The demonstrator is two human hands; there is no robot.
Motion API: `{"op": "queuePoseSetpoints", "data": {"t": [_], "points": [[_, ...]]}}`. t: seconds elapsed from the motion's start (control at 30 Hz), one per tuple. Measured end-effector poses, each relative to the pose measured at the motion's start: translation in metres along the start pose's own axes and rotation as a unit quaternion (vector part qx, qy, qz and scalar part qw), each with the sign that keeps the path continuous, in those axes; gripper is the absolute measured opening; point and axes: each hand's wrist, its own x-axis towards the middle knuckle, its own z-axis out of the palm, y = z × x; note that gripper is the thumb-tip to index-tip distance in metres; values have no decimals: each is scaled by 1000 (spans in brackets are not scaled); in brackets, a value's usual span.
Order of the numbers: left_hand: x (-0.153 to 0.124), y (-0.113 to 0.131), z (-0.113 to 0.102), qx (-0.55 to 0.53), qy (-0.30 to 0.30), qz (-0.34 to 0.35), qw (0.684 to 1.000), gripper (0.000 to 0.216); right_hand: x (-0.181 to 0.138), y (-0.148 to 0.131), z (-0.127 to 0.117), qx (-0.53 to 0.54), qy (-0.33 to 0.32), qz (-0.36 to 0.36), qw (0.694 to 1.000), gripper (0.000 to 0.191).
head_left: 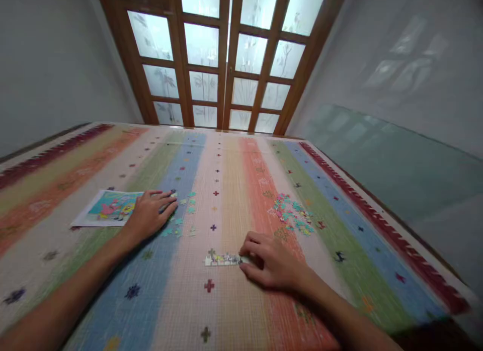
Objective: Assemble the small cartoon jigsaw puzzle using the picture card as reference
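My right hand [269, 260] is at the right end of a short strip of joined jigsaw puzzle pieces [222, 260], thumb and forefinger closing on a piece there that the fingers mostly hide. Farther off and to the left, my left hand [154, 212] rests palm down with fingers stretched toward loose teal puzzle pieces [178, 222]. The fingers cover some of these pieces. Partly under that hand lies a picture sheet [111, 208] with pink and yellow cartoon figures on teal.
A heap of mixed puzzle pieces [292, 213] lies beyond my right hand. Everything sits on a striped, patterned cloth [234, 190]. Wooden doors with glass panes [204, 84] stand at the far end, with walls on both sides.
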Motion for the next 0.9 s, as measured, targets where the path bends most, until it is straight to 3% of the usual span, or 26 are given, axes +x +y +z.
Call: {"op": "queuePoseSetpoints", "data": {"t": [0.6,0.9], "points": [[4,1,-4,-90,40,8,995,46,-1,4,2,-12,2,1,1000,12],[5,5,3,-73,45,-10,996,46,-1,4,2,-12,4,2,1000,13]]}}
